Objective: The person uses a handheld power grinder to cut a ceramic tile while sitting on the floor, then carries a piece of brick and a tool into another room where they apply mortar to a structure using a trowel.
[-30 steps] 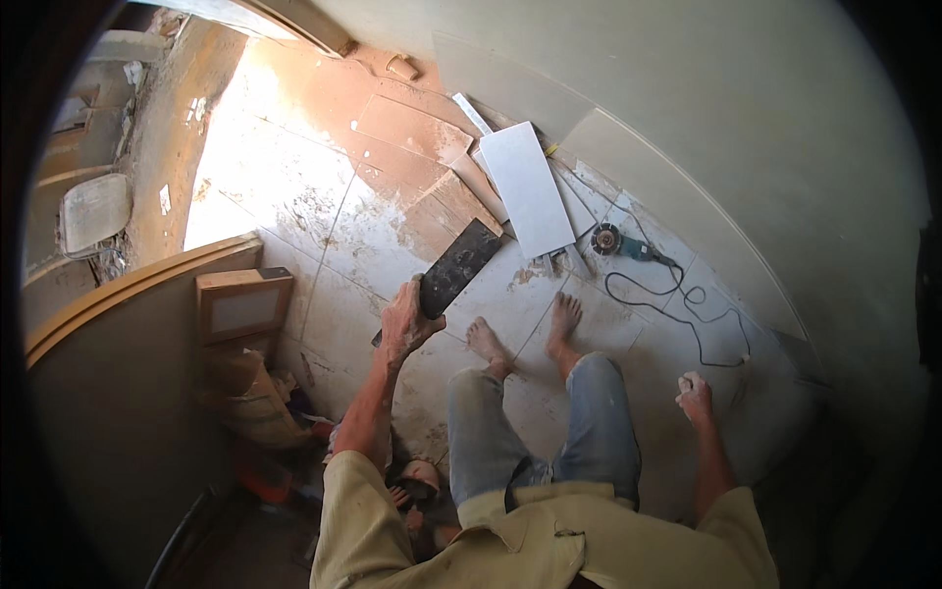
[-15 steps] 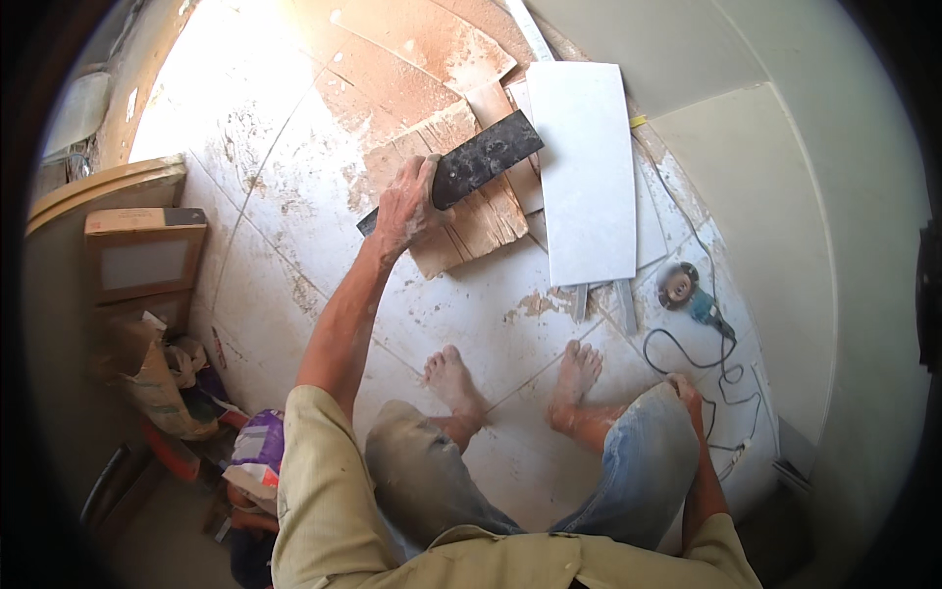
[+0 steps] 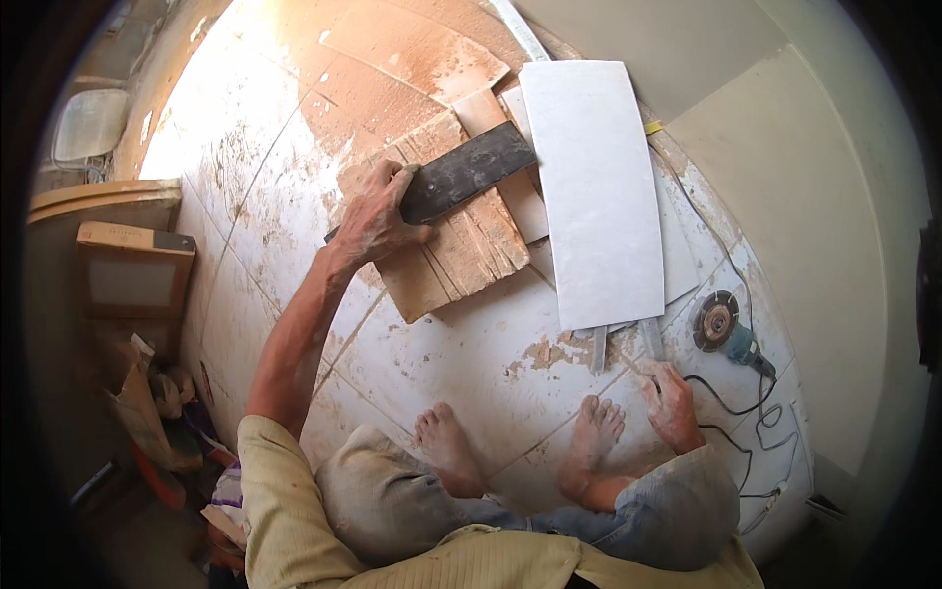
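Observation:
My left hand (image 3: 376, 218) grips a long black strip (image 3: 469, 174), its thumb on the near edge and its fingers toward the far side. The strip looks flat and rigid and lies slantwise across a worn, grooved tan block (image 3: 456, 255) on the floor. Its right end reaches the left edge of a long white panel (image 3: 594, 196). In front of my right knee, my right hand (image 3: 672, 404) hangs with fingers bent together; whatever they may hold is too small to make out. Two grey metal bars (image 3: 652, 339) stick out from under the panel near that hand.
An angle grinder (image 3: 726, 332) with a trailing black cord lies at the right near the wall. Flat brown sheets (image 3: 412, 49) cover the far floor. Cardboard boxes (image 3: 135, 270) and crumpled bags (image 3: 152, 402) stand at the left. My bare feet (image 3: 448, 450) are on dusty tiles.
My right hand has come forward off my knee toward the panel's near end. My left hand and the black strip sit farther left in the picture; the whole view has shifted too.

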